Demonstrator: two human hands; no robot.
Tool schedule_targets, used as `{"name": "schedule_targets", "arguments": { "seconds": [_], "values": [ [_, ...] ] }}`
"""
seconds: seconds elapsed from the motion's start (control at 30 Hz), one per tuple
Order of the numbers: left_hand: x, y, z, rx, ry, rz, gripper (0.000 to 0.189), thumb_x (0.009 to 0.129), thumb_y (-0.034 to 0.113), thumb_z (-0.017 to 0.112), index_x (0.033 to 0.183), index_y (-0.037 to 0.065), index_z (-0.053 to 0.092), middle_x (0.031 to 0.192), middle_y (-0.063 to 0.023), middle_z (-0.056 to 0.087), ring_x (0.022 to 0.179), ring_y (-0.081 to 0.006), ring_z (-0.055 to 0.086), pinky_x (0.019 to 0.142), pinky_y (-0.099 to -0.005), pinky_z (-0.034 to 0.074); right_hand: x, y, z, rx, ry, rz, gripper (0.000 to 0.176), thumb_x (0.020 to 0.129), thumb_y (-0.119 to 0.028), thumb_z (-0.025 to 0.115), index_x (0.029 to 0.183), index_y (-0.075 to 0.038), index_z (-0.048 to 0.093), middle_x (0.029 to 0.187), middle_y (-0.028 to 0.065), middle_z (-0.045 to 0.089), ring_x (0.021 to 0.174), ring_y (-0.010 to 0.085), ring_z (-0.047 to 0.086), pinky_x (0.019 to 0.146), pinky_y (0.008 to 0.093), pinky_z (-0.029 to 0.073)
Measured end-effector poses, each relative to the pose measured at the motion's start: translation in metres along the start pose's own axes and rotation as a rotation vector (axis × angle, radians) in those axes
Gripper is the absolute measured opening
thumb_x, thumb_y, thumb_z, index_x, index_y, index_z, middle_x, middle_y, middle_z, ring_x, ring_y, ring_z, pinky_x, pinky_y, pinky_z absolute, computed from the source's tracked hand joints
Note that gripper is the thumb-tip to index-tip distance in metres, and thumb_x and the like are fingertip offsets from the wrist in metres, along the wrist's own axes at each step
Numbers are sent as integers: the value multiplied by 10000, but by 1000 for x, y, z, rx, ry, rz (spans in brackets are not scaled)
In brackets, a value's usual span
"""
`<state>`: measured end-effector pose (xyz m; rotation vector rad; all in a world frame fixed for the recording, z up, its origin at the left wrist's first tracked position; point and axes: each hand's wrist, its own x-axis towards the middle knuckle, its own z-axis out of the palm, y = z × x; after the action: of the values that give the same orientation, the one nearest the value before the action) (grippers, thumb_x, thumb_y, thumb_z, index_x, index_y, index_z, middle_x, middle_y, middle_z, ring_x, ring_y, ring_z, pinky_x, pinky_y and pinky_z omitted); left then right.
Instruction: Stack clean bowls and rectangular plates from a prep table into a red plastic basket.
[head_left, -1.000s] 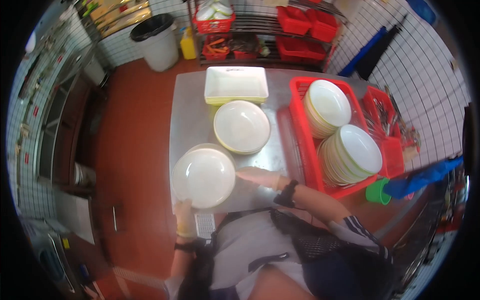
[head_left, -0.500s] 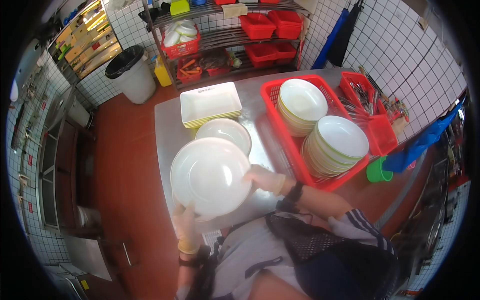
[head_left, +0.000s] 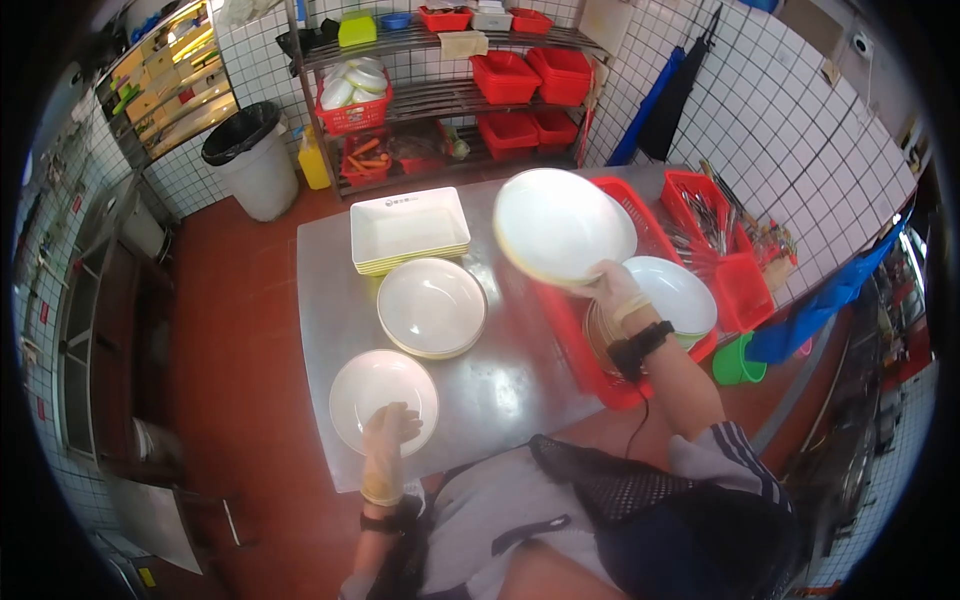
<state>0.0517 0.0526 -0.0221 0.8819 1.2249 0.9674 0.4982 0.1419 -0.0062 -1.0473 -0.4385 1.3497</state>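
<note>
In the head view my right hand (head_left: pixel 615 290), in a pale glove, grips the near rim of a wide white plate (head_left: pixel 562 225) raised over the red basket (head_left: pixel 622 397). Behind and beside it, stacked plates (head_left: pixel 672 292) stand in that basket. My left hand (head_left: pixel 388 432), gloved too, hovers over another round plate (head_left: pixel 360 385) near the table's front left corner, its fingers apart and holding nothing. Farther back lies a small stack of round plates (head_left: pixel 432 305). Rectangular white dishes with yellow-green edges (head_left: pixel 410 228) are stacked behind those.
All this stands on a steel table (head_left: pixel 500 400). A red cutlery tray (head_left: pixel 715 215) and a red bin (head_left: pixel 742 292) sit at its right, with a green bucket (head_left: pixel 738 360) below. Behind is a shelf rack (head_left: pixel 430 65) of red baskets; a trash bin (head_left: pixel 250 165) stands left.
My right hand has carried the wide plate up and right from the table's left side to over the basket. My left hand has let go of it, uncovering another plate beneath.
</note>
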Motion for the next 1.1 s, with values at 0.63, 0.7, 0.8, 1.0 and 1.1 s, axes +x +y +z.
{"name": "schedule_targets", "arguments": {
  "seconds": [0.63, 0.7, 0.8, 1.0, 1.1],
  "values": [
    [11, -109, -66, -293, 296, -78, 299, 986, 259, 587, 1067, -26, 627, 882, -120, 680, 755, -191, 659, 679, -309, 545, 156, -15, -162, -565, 127, -128, 630, 877, -279, 526, 1377, 82, 395, 1420, 265, 424, 1342, 408, 395, 1118, 450, 367],
    [12, -110, -68, -313, 318, -68, 303, 991, 263, 579, 1063, -28, 626, 878, -118, 677, 750, -189, 656, 680, -308, 544, 166, -11, -177, -1134, 231, -231, 775, 800, -522, 685, 1259, 87, 545, 1262, 281, 585, 1218, 399, 552, 1016, 445, 445],
    [12, -103, -71, -315, 346, -59, 287, 990, 243, 569, 1056, -31, 625, 872, -113, 673, 745, -186, 650, 678, -304, 540, 120, -20, -109, -1543, 358, -200, 871, 751, -653, 766, 1188, 88, 630, 1174, 288, 670, 1151, 399, 634, 960, 441, 486],
    [20, -111, -80, -245, 372, -131, 281, 994, 231, 555, 1062, -35, 617, 881, -107, 671, 759, -190, 652, 693, -306, 539, 153, -20, -161, -1976, 252, 92, 599, 994, -242, 480, 1531, -104, 253, 1580, 14, 268, 1337, 189, 443, 998, 278, 444],
    [23, -116, -80, -280, 375, -103, 301, 1000, 245, 551, 1077, -39, 612, 885, -105, 669, 776, -196, 655, 707, -312, 540, 148, -21, -158, -1949, 268, 78, 603, 976, -277, 492, 1507, -87, 278, 1551, 39, 293, 1325, 209, 454, 993, 293, 448]
  ]
}}
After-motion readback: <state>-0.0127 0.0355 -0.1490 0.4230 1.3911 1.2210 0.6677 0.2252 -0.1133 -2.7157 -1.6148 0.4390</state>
